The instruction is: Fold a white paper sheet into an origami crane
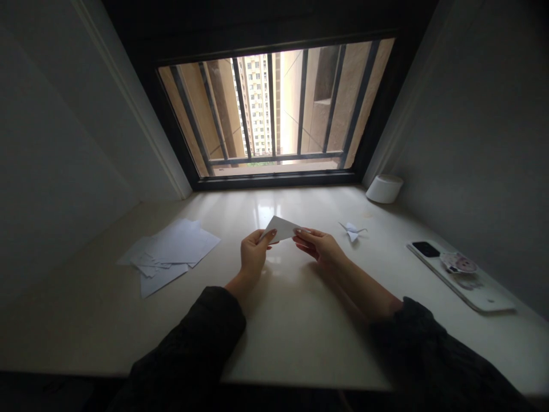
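Mid-frame, here's the white paper [282,228], pinched at its left end by the left hand [254,252], at its right by the right hand [321,245]! Two-handed shaping looks like the step; the next move seems to want steady, even pressure.

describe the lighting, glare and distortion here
Head view: barred window backlights everything, leaving the sleeves nearly black; head view: glare marks the countertop just beyond the white paper in the left hand and right hand; head view: wide-angle stretch appears toward the edges.
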`<action>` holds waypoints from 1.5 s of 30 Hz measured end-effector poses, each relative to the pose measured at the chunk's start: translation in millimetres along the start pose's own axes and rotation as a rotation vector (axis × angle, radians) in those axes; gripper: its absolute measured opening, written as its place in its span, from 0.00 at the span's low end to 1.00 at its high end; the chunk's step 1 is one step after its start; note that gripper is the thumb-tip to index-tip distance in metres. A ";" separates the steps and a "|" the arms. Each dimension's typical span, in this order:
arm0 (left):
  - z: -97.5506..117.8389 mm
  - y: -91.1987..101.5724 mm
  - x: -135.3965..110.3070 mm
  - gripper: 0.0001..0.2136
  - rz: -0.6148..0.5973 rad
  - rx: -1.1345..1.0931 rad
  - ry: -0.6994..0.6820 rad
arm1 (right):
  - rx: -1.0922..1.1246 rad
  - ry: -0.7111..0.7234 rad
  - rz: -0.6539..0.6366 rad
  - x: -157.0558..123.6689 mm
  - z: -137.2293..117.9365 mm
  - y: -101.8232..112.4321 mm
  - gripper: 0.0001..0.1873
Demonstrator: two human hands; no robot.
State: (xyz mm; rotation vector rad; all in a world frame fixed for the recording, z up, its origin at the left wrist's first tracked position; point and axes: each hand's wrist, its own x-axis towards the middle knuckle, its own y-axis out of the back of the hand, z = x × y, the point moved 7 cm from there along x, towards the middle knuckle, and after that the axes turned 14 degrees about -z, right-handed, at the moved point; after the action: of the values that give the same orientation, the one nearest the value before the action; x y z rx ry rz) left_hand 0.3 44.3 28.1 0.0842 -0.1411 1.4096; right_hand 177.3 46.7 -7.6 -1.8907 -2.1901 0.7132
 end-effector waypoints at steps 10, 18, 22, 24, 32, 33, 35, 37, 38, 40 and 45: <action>-1.9 5.2 1.9 0.13 0.033 -0.062 0.041 | 0.048 -0.020 -0.084 2.1 -3.2 -4.5 0.08; 2.7 3.7 4.8 0.14 -0.021 0.015 0.056 | -0.231 0.212 -0.021 0.7 -19.8 -0.1 0.18; 9.2 5.0 7.5 0.13 -0.071 0.153 0.009 | -0.400 0.263 -0.104 -1.8 -25.1 -10.4 0.23; 9.7 4.6 8.0 0.13 -0.116 0.213 -0.001 | -0.471 0.218 -0.148 -1.9 -21.7 -14.6 0.23; 15.8 12.4 12.4 0.14 -0.139 0.277 0.030 | -0.493 0.188 -0.206 -2.4 -18.5 -20.9 0.20; 16.7 13.6 12.7 0.14 -0.116 0.218 0.047 | -0.474 0.210 -0.180 -3.2 -20.6 -20.5 0.20; 16.6 13.1 11.6 0.17 -0.082 0.082 0.087 | -0.418 0.254 -0.114 -5.6 -24.2 -19.2 0.20; 14.8 4.0 9.1 0.19 -0.128 -0.014 0.126 | -0.355 0.277 -0.067 -8.4 -25.2 -19.9 0.19; 13.7 -3.4 7.4 0.18 -0.183 -0.029 0.141 | -0.330 0.281 -0.055 -9.8 -24.8 -21.5 0.19; 12.8 -14.8 3.5 0.16 -0.241 -0.013 0.141 | -0.304 0.286 -0.047 -12.8 -23.5 -26.6 0.18; 12.4 -20.5 -2.0 0.13 -0.172 0.025 0.098 | -0.255 0.319 -0.030 -20.3 -21.6 -38.5 0.17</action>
State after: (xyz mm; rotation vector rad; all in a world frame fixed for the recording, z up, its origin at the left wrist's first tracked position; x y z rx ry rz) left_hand 19.6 37.3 40.5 0.0465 -0.0344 1.2417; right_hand 156.0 29.1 32.3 -1.9195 -2.1757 0.1149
